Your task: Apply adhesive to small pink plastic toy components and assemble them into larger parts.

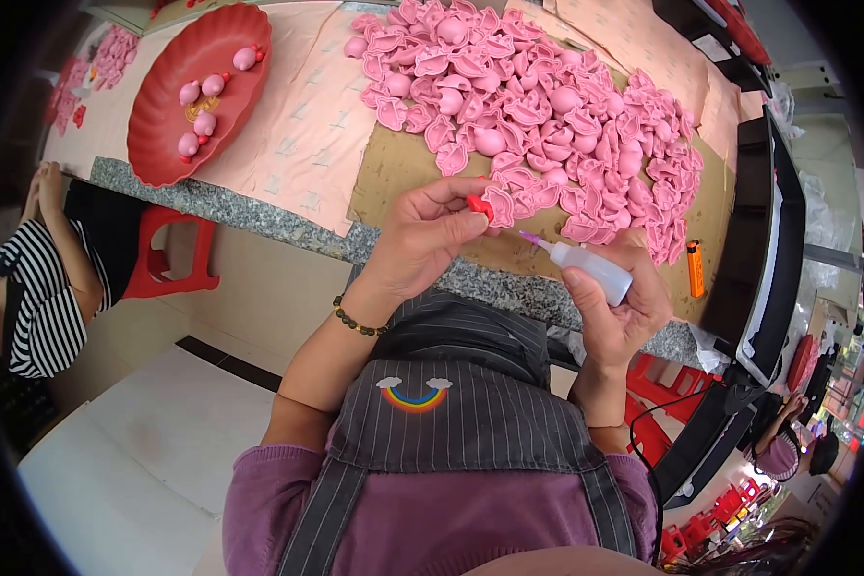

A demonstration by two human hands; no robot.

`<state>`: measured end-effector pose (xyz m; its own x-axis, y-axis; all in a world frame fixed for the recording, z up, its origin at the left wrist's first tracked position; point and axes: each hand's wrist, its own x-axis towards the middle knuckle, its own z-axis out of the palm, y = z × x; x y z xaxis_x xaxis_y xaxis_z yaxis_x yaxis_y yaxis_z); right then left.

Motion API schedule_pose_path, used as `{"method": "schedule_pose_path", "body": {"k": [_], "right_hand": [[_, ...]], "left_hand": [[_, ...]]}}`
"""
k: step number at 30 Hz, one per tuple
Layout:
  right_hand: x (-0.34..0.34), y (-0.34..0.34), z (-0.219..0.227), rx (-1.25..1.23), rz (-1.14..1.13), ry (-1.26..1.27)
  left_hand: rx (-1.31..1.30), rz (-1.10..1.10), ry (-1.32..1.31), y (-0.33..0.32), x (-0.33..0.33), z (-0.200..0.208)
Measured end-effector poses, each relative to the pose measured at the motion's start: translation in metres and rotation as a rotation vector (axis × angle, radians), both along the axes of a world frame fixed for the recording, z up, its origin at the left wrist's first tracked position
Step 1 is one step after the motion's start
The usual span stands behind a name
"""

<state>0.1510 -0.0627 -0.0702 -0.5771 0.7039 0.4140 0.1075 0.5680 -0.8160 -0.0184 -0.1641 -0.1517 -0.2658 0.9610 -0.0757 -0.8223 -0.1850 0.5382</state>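
My left hand [427, 230] is closed, pinching a small red plastic piece [481, 207] between thumb and fingers. A pink half-shell [498, 205] lies right against that piece; I cannot tell whether the fingers hold it too. Closed around a small translucent squeeze bottle [593, 273], my right hand [624, 312] tilts it toward the left hand. The bottle's purple needle tip [531, 237] stops a little short of the half-shell. Just beyond both hands, a large heap of pink half-shells [547, 106] spreads over brown cardboard [384, 182].
A red fluted dish [154, 125] holds several round pink pieces with red ends at left. An orange lighter [695, 269] lies by the right edge, near a black panel [773, 250]. Another person in striped sleeves [43, 298] sits far left by a red stool [178, 250].
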Motion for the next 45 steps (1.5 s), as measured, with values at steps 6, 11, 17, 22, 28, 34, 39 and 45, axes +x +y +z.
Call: {"method": "schedule_pose_path", "body": {"k": [6, 11, 17, 22, 28, 34, 39, 45], "right_hand": [[0.0004, 0.0001, 0.0001, -0.005, -0.021, 0.010], [0.0002, 0.0003, 0.0015, 0.022, -0.019, -0.011], [0.0001, -0.0007, 0.0029, 0.008, -0.025, -0.037], [0.0000, 0.0016, 0.0009, 0.062, -0.004, 0.023], [-0.0015, 0.0013, 0.0018, 0.072, -0.030, 0.009], [-0.0028, 0.0008, 0.0024, 0.052, -0.041, -0.024], [-0.0025, 0.0030, -0.0001, 0.091, 0.007, -0.007], [-0.0028, 0.0022, 0.0024, 0.105, -0.009, -0.017]], "left_hand": [[-0.027, 0.032, -0.012, 0.0015, 0.0005, 0.0021], [-0.035, 0.023, -0.017, 0.0013, 0.0002, 0.0021], [-0.003, 0.000, 0.008, 0.0004, -0.0008, -0.0034], [-0.007, -0.003, -0.001, -0.0003, -0.0011, -0.0041], [-0.010, -0.016, 0.013, -0.0016, -0.0008, -0.0031], [-0.024, -0.025, 0.050, -0.0006, -0.0021, 0.0009], [-0.007, -0.018, 0.057, -0.0005, -0.0013, -0.0012], [-0.012, -0.004, 0.064, -0.0006, -0.0009, -0.0038]]}}
